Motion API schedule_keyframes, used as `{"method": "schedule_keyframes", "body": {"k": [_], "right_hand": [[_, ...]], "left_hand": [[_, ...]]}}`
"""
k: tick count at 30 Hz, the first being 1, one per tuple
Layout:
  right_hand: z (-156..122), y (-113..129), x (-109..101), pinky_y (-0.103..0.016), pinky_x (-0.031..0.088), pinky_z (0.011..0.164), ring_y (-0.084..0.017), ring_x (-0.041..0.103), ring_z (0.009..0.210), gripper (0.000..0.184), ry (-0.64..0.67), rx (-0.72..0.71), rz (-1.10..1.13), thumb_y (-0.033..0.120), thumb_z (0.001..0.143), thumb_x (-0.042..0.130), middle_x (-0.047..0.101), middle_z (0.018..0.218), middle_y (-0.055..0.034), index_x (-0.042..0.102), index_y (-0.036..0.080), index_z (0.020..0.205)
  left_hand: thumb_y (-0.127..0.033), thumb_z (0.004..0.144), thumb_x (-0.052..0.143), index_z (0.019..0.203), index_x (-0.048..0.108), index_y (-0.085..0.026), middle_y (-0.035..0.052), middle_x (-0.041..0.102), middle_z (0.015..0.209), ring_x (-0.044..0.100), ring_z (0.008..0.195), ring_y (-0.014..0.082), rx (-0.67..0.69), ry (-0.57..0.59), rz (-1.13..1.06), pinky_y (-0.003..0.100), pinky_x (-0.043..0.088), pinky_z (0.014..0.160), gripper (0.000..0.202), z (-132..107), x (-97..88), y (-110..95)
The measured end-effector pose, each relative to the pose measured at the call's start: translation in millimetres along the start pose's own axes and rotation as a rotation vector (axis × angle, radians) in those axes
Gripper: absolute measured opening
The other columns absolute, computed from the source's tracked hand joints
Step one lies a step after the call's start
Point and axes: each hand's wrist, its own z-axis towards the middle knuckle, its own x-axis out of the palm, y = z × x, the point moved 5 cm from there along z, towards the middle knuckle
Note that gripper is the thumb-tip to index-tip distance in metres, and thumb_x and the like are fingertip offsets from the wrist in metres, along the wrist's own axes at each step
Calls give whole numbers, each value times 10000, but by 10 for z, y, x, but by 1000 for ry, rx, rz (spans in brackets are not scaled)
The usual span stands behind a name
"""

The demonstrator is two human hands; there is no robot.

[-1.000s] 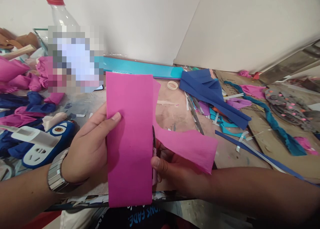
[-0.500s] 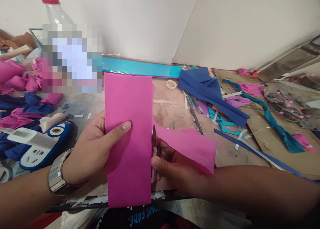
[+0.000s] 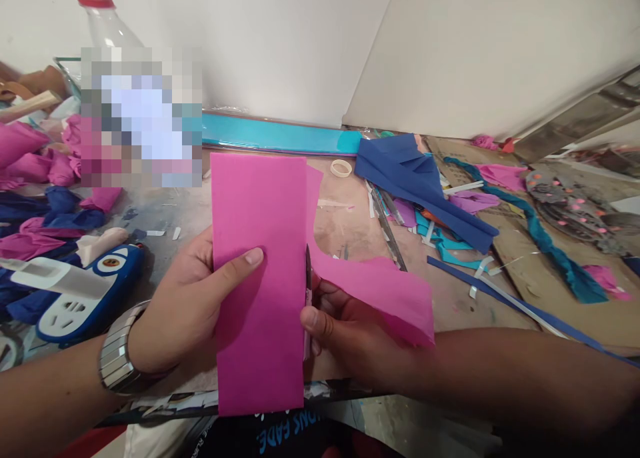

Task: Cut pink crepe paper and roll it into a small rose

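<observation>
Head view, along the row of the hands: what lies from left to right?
From the left: blue-and-white power strip → left hand, holding the pink paper sheet → scissors → right hand, its grip on them → dark blue paper → teal twisted strip.

You hold the pink paper (image 3: 260, 291) upright, as a tall flat strip. It is partly cut along its right edge, and the cut part hangs to the right. The scissors (image 3: 308, 275) stand in this cut, blades pointing up.
</observation>
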Motion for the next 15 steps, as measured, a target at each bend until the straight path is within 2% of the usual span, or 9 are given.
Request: {"method": "schedule_keyframes", "body": {"k": [6,10,15], "right_hand": [[-7,72,106,-264,488,661,-110,583,656,377,116,-29,-11,447,798,847,634,781,43,586,239,974],[0,90,70,-250,480,653,-102,584,655,424,86,-66,-21,433,769,875,632,787,51,571,233,987],[12,43,10,-275,505,765,-123,626,784,474,12,-50,26,415,726,908,640,877,32,595,233,1032]], "left_hand": [[-354,848,764,1155,683,-196,99,791,994,760,756,262,-10,23,-6,383,643,672,354,-9,14,11],[-365,843,768,1132,689,-189,102,788,974,759,756,270,-18,9,21,393,640,672,347,-10,6,19],[-370,849,767,1116,690,-193,100,789,995,757,756,270,-18,2,35,393,637,663,329,-6,9,27]]}}
